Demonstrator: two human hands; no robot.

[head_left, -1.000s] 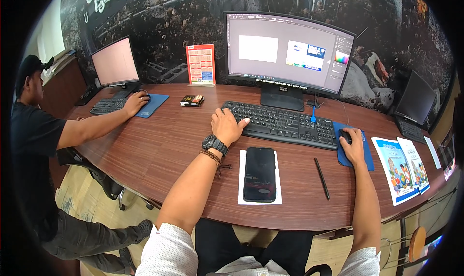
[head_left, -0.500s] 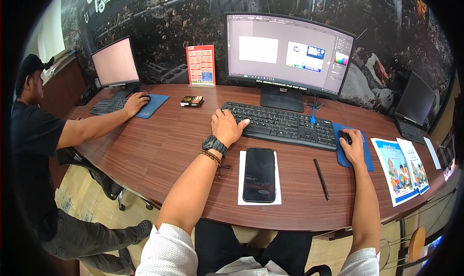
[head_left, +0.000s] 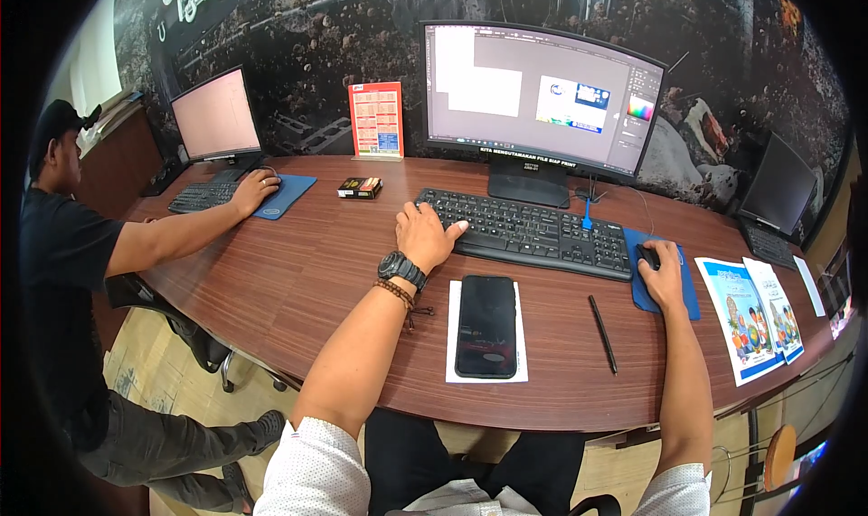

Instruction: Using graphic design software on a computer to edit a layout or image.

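My left hand [head_left: 425, 235] rests on the left end of a black keyboard [head_left: 529, 236], its thumb apart from the fingers and nothing held. A black watch and brown beads circle that wrist. My right hand [head_left: 666, 276] is wrapped over a black computer mouse [head_left: 649, 256] on a blue mouse pad [head_left: 692, 297]. Behind the keyboard stands a curved monitor [head_left: 506, 136] showing a design program: a white panel at upper left, a white page and a blue-and-white layout. Between my forearms a black phone [head_left: 486, 326] lies on white paper [head_left: 454, 371], with a black pen [head_left: 603, 333] to its right.
A small dark box [head_left: 360, 188] and a red-framed sign stand [head_left: 376, 123] sit left of the monitor. Colourful booklets [head_left: 740, 317] lie at right, near another dark screen [head_left: 779, 182]. At left a co-worker [head_left: 68, 245] uses a mouse before a second monitor [head_left: 217, 114].
A white panel has appeared at the upper left of the monitor's screen. Both my hands stay in the same places, and the view has shifted very slightly.
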